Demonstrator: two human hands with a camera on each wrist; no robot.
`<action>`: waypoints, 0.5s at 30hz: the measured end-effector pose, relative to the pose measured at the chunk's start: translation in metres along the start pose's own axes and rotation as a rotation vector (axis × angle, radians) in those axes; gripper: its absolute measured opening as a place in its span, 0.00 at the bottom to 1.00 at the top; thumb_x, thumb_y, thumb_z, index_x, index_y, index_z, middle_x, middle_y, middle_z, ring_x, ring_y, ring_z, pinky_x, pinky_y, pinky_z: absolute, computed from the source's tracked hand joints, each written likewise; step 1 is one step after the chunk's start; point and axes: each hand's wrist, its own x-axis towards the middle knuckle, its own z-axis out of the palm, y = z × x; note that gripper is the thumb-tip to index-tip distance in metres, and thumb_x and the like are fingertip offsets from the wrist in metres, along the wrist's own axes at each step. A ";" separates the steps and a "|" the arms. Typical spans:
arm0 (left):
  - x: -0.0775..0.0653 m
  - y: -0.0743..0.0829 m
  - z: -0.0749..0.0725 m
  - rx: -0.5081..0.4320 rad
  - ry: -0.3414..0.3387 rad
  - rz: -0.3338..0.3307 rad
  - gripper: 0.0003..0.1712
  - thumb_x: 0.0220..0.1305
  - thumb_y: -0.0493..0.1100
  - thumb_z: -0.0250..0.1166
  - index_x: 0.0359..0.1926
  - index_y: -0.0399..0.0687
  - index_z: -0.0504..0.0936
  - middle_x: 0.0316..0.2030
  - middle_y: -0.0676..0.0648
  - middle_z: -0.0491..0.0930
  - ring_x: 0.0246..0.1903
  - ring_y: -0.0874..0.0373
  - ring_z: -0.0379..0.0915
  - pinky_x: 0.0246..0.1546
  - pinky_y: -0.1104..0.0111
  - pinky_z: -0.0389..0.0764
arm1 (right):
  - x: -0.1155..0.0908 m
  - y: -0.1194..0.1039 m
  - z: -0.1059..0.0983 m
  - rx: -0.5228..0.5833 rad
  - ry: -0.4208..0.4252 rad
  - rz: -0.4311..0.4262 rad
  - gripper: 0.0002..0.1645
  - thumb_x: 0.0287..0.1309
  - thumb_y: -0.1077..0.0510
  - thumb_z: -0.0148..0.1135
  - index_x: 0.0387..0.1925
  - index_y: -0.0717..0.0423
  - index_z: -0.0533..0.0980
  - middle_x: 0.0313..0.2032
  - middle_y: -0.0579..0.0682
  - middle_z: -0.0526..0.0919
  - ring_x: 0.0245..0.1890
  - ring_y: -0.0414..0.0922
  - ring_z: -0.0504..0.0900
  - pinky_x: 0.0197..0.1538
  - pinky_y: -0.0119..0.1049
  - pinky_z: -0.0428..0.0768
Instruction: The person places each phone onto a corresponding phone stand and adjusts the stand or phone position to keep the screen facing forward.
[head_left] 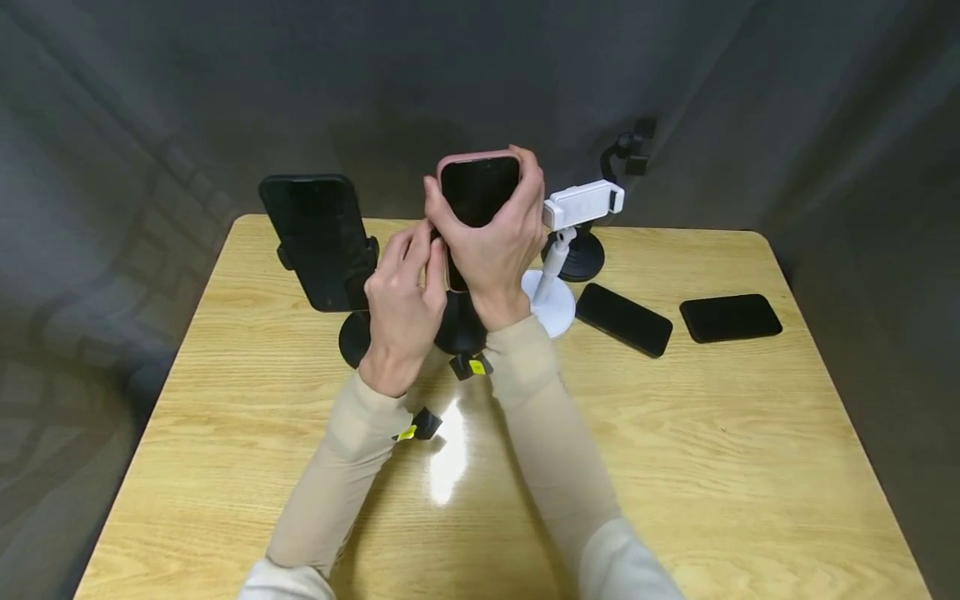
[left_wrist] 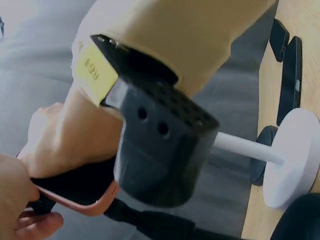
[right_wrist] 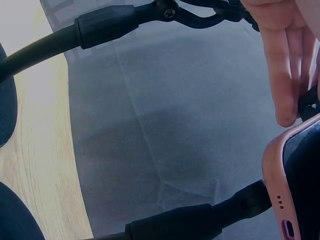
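Note:
A phone in a pink case (head_left: 467,193) stands upright at a black phone stand, whose round base (head_left: 459,329) shows below my hands. My right hand (head_left: 498,242) grips this phone from the front, thumb on its left edge and fingers on its right. On the phone's left side, my left hand (head_left: 405,287) pinches the stand's black clamp arm (left_wrist: 42,204) between thumb and fingers. The black stem (right_wrist: 175,217) runs up behind the pink-cased phone in the right wrist view. Much of the clamp is hidden by the phone and hands.
A black phone (head_left: 318,242) sits in another black stand on the left. To the right are a white stand (head_left: 581,204) and a black stand (head_left: 581,257) behind it. Two dark phones (head_left: 624,320) (head_left: 731,318) lie on the wooden table (head_left: 712,467). Grey cloth (head_left: 300,92) hangs behind.

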 end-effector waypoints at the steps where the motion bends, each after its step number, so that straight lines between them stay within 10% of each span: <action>1: 0.000 0.000 0.000 -0.010 0.008 -0.017 0.17 0.68 0.42 0.55 0.48 0.34 0.82 0.39 0.37 0.81 0.38 0.50 0.78 0.40 0.60 0.83 | 0.000 0.000 0.000 0.006 -0.006 0.003 0.50 0.37 0.31 0.66 0.53 0.62 0.68 0.44 0.53 0.79 0.41 0.42 0.78 0.38 0.36 0.81; 15: -0.003 0.003 0.004 -0.115 0.087 -0.070 0.18 0.63 0.43 0.60 0.48 0.35 0.83 0.37 0.38 0.83 0.38 0.52 0.78 0.38 0.62 0.83 | 0.001 0.000 -0.002 0.037 -0.048 0.030 0.48 0.39 0.32 0.66 0.54 0.61 0.67 0.44 0.53 0.80 0.39 0.43 0.79 0.38 0.35 0.82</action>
